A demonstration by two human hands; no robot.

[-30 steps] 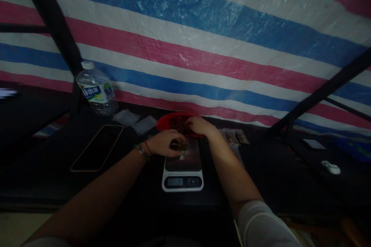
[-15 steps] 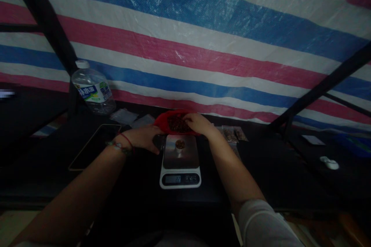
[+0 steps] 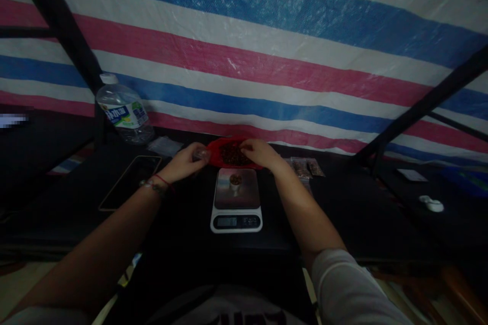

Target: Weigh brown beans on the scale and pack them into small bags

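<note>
My left hand [image 3: 183,164] is closed on a crumpled clear plastic bag [image 3: 201,154] just left of a red dish [image 3: 214,154]. The dish holds small dark brown bits [image 3: 231,155]. My right hand [image 3: 263,154] reaches into its right side with thumb and fingers pinched together at the bits; what is between the fingertips is too small to see. In front of the dish lies a white kitchen scale [image 3: 237,197] with a metal plate and a display. A small cup [image 3: 235,186] filled with brown bits stands on the plate.
Left of me lie a dark tablet [image 3: 131,183], flat clear bags [image 3: 164,146] and a large clear bottle [image 3: 127,111]. To the right are small filled bags [image 3: 301,168], a white card [image 3: 412,175] and a white earbud case [image 3: 431,203]. Striped tarpaulin [image 3: 244,71] hangs behind.
My left hand has moved from beside the scale up to the dish's left edge, its spread fingers now closed on a clear bag. My right hand stays in the dish.
</note>
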